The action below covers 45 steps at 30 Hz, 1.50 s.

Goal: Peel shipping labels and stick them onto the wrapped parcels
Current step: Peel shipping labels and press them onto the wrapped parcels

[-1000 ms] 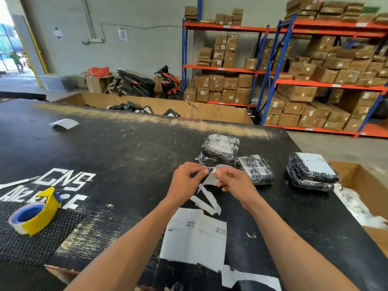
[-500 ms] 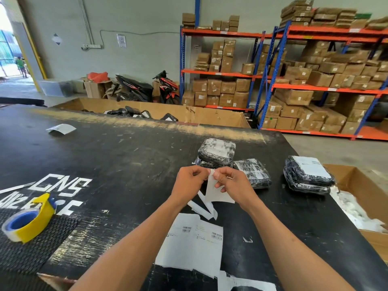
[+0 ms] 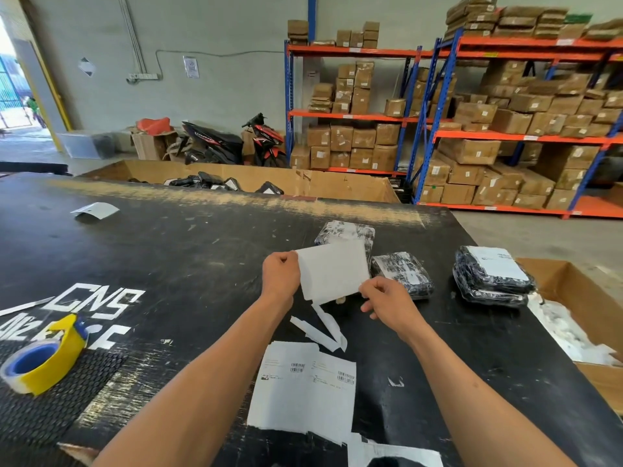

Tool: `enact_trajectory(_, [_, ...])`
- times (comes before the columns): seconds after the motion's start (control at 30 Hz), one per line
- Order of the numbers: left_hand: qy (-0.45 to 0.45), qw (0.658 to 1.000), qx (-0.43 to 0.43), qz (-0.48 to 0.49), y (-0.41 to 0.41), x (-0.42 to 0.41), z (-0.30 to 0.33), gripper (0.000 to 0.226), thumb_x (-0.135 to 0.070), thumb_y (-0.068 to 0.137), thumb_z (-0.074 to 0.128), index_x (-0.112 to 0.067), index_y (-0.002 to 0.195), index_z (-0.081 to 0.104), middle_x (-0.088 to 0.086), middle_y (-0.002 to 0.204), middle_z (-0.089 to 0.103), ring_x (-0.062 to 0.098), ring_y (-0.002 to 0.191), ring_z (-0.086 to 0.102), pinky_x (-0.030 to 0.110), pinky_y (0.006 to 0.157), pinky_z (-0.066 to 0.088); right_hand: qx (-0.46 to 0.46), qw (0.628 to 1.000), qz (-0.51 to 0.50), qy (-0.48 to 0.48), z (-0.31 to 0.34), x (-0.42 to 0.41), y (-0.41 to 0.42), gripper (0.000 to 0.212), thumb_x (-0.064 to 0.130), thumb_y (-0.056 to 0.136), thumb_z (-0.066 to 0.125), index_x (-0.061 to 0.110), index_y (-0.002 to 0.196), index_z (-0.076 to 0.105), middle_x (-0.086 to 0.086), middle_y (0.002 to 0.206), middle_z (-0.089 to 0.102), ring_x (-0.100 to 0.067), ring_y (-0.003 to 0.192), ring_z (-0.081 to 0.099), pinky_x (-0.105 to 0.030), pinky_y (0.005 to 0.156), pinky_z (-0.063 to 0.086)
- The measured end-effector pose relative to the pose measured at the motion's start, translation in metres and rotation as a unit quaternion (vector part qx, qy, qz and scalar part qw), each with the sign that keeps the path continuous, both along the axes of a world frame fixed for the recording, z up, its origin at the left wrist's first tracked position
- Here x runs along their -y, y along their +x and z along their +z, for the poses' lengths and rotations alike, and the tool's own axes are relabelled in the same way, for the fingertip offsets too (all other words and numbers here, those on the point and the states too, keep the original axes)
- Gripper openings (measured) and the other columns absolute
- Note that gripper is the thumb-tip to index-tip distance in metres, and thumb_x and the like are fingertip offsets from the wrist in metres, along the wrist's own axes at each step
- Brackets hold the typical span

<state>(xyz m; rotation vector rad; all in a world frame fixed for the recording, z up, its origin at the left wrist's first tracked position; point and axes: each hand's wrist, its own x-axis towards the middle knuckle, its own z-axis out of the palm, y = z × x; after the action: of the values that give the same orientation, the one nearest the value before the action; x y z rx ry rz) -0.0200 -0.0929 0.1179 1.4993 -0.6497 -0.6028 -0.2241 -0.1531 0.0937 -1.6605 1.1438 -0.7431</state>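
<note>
I hold a white shipping label (image 3: pixel 332 271) spread flat above the black table (image 3: pixel 168 257), blank side toward me. My left hand (image 3: pixel 280 274) pinches its left edge and my right hand (image 3: pixel 384 303) pinches its lower right corner. Behind the label lies a stack of wrapped parcels (image 3: pixel 347 232), partly hidden by it. Another wrapped parcel (image 3: pixel 403 274) lies just right of the label. A stack of wrapped parcels with a label on top (image 3: pixel 494 279) sits further right. A sheet of printed labels (image 3: pixel 303 389) lies near me, with torn backing strips (image 3: pixel 323 332) above it.
A yellow and blue tape dispenser (image 3: pixel 43 358) rests on a mat at the left. An open cardboard box (image 3: pixel 580 318) with white scraps stands at the table's right edge. A large cardboard bin (image 3: pixel 303 183) with parcels sits behind the table. A loose paper (image 3: pixel 96 210) lies far left.
The label, first small and bunched between my fingers, has come free and been spread out flat. My hands have moved apart, the right one dropping lower.
</note>
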Motion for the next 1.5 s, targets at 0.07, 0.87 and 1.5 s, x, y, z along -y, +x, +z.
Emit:
enact_trajectory(0.07, [0.004,0.999,0.016,0.028,0.007,0.0,0.003,0.05,-0.011,0.099,0.046,-0.018,0.054,0.025,0.003,0.056,0.022,0.018,0.058,0.023,0.033,0.06,0.024,-0.018,1.0,-0.012,-0.001,-0.002,0.003,-0.009,0.016,0.025,0.099,0.058,0.015,0.092,0.067,-0.003,0.086,0.07,-0.014,0.075,0.068,-0.03,0.067,0.056])
enact_trajectory(0.87, [0.054,0.962,-0.001,0.268,0.088,-0.026,0.027,0.036,-0.014,0.102,0.043,-0.006,0.068,0.053,0.004,0.07,0.051,0.022,0.066,0.048,0.033,0.067,0.038,-0.146,0.986,-0.046,-0.069,-0.002,0.026,-0.037,0.021,0.023,0.096,0.059,0.013,0.081,0.069,-0.006,0.073,0.073,-0.015,0.061,0.066,-0.036,0.064,0.057])
enact_trajectory(1.5, [0.011,0.963,0.228,0.141,-0.02,0.001,0.017,0.018,-0.024,0.104,0.044,-0.015,0.094,0.057,0.001,0.091,0.062,0.007,0.074,0.056,0.013,0.057,0.039,-0.279,0.947,0.078,-0.14,0.003,0.033,0.03,0.059,0.06,0.102,0.04,0.013,0.082,0.071,-0.006,0.079,0.071,-0.027,0.075,0.07,-0.041,0.072,0.058])
